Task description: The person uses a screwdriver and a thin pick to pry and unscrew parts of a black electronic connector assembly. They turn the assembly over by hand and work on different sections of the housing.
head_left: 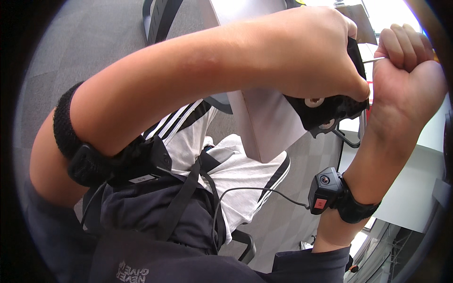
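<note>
My left hand (325, 52) reaches across from the left and is closed round a black mechanical part (321, 111) with cut-outs and round metal pieces set in it. The palm and fingers hide much of the part. On the right, my right hand (406, 70) is closed in a fist with the palm side showing. From it a thin metal shaft (373, 60) points left to the black part. The tool's handle is hidden in the fist. Whether the shaft's tip touches the part or enters it, I cannot tell.
A white table (257, 127) with a corner towards me lies beneath the left hand. Strapped to my forearms are black camera boxes (325, 191), with a cable (255, 188) across my lap. A brown flat piece (358, 23) stands beyond the hands. A black chair part (160, 21) is at upper left.
</note>
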